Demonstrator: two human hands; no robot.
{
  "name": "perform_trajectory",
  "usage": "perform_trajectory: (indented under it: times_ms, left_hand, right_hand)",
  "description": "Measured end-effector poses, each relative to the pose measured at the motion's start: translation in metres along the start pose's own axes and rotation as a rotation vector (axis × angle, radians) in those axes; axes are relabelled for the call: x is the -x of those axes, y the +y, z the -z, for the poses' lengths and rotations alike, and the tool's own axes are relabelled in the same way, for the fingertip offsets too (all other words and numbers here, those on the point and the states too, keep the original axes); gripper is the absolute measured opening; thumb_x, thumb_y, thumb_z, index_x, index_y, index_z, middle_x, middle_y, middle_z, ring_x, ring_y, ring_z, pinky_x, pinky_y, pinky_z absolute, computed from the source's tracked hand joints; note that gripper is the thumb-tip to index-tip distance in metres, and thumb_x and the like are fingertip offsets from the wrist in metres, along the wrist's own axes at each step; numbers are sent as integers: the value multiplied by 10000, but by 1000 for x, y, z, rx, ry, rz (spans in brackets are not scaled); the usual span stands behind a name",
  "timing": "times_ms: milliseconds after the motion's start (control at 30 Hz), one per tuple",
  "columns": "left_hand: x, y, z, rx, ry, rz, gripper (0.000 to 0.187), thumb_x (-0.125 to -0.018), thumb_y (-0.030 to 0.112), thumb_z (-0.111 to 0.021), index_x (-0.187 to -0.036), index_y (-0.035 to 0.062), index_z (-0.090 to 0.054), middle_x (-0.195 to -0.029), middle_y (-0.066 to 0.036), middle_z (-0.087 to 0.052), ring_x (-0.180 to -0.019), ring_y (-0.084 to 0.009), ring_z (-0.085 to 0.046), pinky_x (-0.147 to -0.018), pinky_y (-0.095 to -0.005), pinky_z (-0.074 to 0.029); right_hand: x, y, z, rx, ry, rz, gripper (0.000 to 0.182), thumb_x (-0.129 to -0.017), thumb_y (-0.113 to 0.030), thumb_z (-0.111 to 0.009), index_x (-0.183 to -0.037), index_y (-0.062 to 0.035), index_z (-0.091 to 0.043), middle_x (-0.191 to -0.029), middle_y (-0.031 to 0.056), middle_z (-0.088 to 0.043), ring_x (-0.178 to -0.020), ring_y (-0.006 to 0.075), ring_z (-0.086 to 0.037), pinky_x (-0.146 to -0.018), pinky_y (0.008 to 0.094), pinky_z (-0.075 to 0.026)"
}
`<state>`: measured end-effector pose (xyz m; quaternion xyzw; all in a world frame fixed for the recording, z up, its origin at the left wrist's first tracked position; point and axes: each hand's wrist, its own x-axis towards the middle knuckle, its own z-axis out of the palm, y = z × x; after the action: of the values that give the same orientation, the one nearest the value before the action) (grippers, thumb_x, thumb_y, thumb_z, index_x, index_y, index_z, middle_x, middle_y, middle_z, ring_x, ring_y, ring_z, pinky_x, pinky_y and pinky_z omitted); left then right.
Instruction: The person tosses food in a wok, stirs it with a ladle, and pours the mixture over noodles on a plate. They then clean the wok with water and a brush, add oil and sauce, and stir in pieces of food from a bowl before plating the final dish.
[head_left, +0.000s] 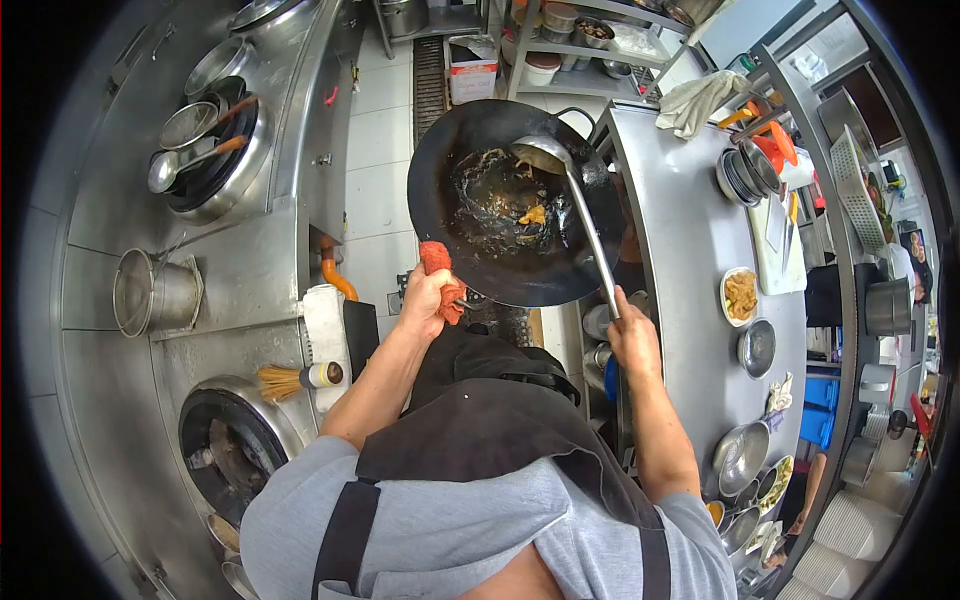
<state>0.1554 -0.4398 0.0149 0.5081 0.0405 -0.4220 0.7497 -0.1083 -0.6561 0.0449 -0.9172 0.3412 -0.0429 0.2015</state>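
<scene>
A large black wok (455, 225) hangs in front of me over the aisle, its right side near the steel counter. My left hand (427, 302) is closed around a folded red cloth (437, 262) at the wok's near left edge. The cloth hides just where the wok is gripped. In my right hand (634, 338) is the long handle of a metal ladle (590, 225). The ladle's bowl rests inside the wok near its far right. A dark, wet residue coats the wok's bottom, with a small yellow-brown piece of food (534, 215) in it.
On the right, the steel counter (675, 235) bears a plate of brown food (739, 296), metal bowls (757, 345) and a white cutting board (778, 245). To my left stand a stove (240, 335), a strainer pot (155, 292) and a bamboo brush (282, 382). A box (472, 80) sits ahead on the floor.
</scene>
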Motion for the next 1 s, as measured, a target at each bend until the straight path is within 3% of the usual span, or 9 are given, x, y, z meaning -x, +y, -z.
perform_trajectory:
  times_ms: [133, 333, 467, 533, 567, 667, 733, 833, 1000]
  left_hand:
    - [-5, -7, -1, 9, 18, -4, 209, -735, 10, -495, -934, 47, -444, -728, -105, -530, -578, -205, -556, -468, -311, -447]
    - [-10, -11, 6, 23, 44, -2, 220, -728, 3, -501, -928, 55, -426, -723, -98, -519, -577, -207, -551, -457, -319, -440]
    - [-12, -15, 3, 4, 65, -52, 226, -727, -3, -501, -929, 55, -420, -730, -96, -523, -574, -202, -548, -454, -322, -439]
    - [-13, -17, 3, 3, 66, -52, 223, -732, -20, -502, -935, 45, -435, -744, -81, -520, -575, -190, -553, -473, -318, -460]
    - [-13, -18, 4, 6, 69, -58, 221, -738, -37, -502, -941, 34, -450, -758, -67, -517, -576, -177, -558, -492, -315, -482]
    - [-10, -18, -1, -22, 88, -99, 213, -751, -29, -502, -948, 28, -447, -758, -66, -523, -553, -173, -553, -491, -308, -481]
    - [-8, -18, -3, -14, 105, -85, 208, -755, -31, -506, -946, 29, -448, -744, -62, -521, -552, -165, -553, -488, -303, -479]
    - [-8, -21, -7, -3, 200, -104, 213, -740, -58, -520, -921, 32, -451, -721, -55, -513, -548, -150, -547, -480, -288, -472]
    - [-4, -32, 8, -12, 245, -116, 188, -719, -82, -519, -833, 49, -447, -699, -17, -471, -537, -114, -493, -457, -287, -410]
  right_hand:
    - [28, -1, 13, -25, -116, 60, 642, -716, -11, -600, -1337, -110, -474, -899, 200, -615, -790, 379, -619, -719, 465, -490]
    - [72, -2, 42, -168, -203, -115, 625, -712, 35, -608, -1314, -104, -513, -827, 186, -603, -718, 336, -609, -693, 420, -491]
    - [58, -3, 34, -152, -112, -143, 595, -737, 27, -591, -1318, -54, -490, -875, 201, -614, -752, 355, -611, -711, 430, -488]
    - [44, 0, 16, -76, 33, -17, 591, -739, -6, -605, -1318, -28, -489, -876, 225, -617, -704, 346, -602, -699, 388, -480]
    - [38, -6, 14, -91, -92, -147, 547, -780, -40, -557, -1317, 1, -466, -976, 250, -618, -874, 409, -609, -773, 457, -473]
    - [27, -27, 3, -212, -169, -199, 558, -776, -31, -553, -1321, 28, -450, -950, 252, -620, -886, 412, -602, -788, 447, -471]
    - [26, -39, 3, -228, -226, -194, 565, -783, -37, -561, -1327, 50, -437, -855, 219, -635, -770, 348, -644, -710, 410, -495]
    - [34, -58, 9, -910, -493, -457, 618, -802, -51, -610, -1374, 45, -397, -725, 53, -592, -511, 122, -550, -482, 282, -457]
    - [36, -70, 20, -1210, -594, -607, 591, -796, -34, -617, -1340, 70, -411, -731, 92, -597, -472, 147, -548, -370, 242, -436]
